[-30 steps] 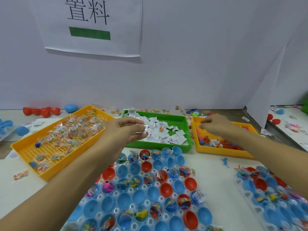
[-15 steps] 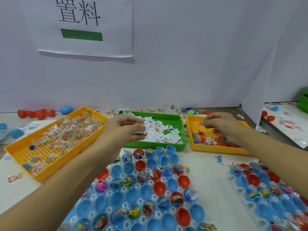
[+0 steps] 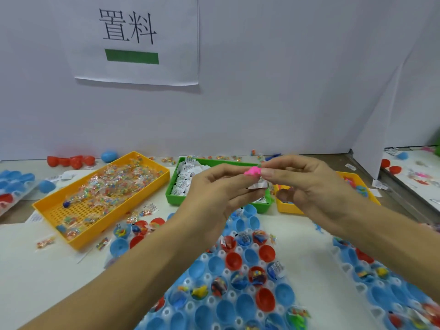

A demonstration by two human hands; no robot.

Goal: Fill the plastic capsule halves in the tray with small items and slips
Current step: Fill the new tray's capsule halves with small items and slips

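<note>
Right hand (image 3: 307, 186) – small pink toy (image 3: 252, 172) pinched

Two bare forearms, left hand (image 3: 214, 194), right hand (image 3: 309, 186), no sleeves

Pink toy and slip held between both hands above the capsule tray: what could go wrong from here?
1. The pink toy is only pinched at the fingertips of the left hand and right hand; it could slip and fall into an already filled capsule half.
2. The white slip sits loosely under the toy and may flutter off onto the table.
</note>
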